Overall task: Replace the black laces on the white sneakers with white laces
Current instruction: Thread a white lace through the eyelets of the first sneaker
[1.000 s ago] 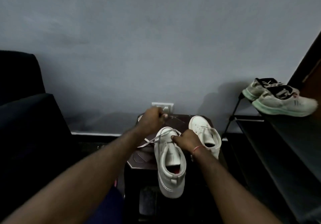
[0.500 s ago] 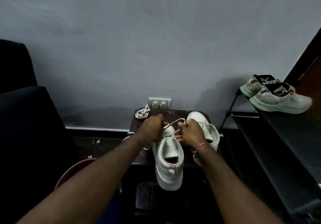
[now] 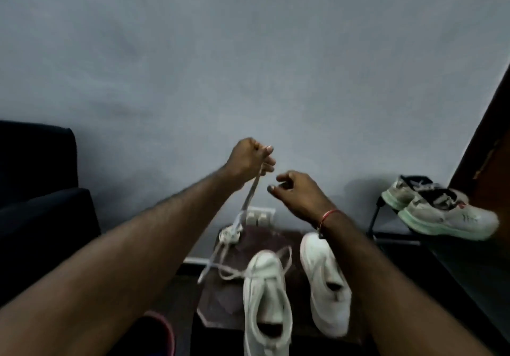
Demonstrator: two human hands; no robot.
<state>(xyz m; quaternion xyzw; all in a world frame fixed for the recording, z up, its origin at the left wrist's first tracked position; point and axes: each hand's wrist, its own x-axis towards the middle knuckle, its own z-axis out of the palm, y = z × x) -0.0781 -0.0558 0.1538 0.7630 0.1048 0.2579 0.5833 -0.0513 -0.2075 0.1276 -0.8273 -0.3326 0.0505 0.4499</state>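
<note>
Two white sneakers stand on a small dark table (image 3: 220,306), the left sneaker (image 3: 266,300) nearer me and the right sneaker (image 3: 325,286) beside it. A white lace (image 3: 249,199) runs from the left sneaker's front eyelets up to my left hand (image 3: 249,159), which grips it high above the table. My right hand (image 3: 296,192) hovers just right of it, fingers loosely curled, holding nothing. A coiled white lace (image 3: 229,235) lies at the table's far left corner. No black laces are in sight.
A dark sofa (image 3: 41,203) fills the left side. A black shoe rack (image 3: 414,245) on the right carries a pair of pale green-soled sneakers (image 3: 441,212). A wall socket (image 3: 259,216) sits behind the table. A reddish round rim (image 3: 165,330) shows on the floor.
My left hand has risen from the sneaker's toe, pulling the white lace up and taut. My right hand has let go at the eyelets and lifted clear of the shoe.
</note>
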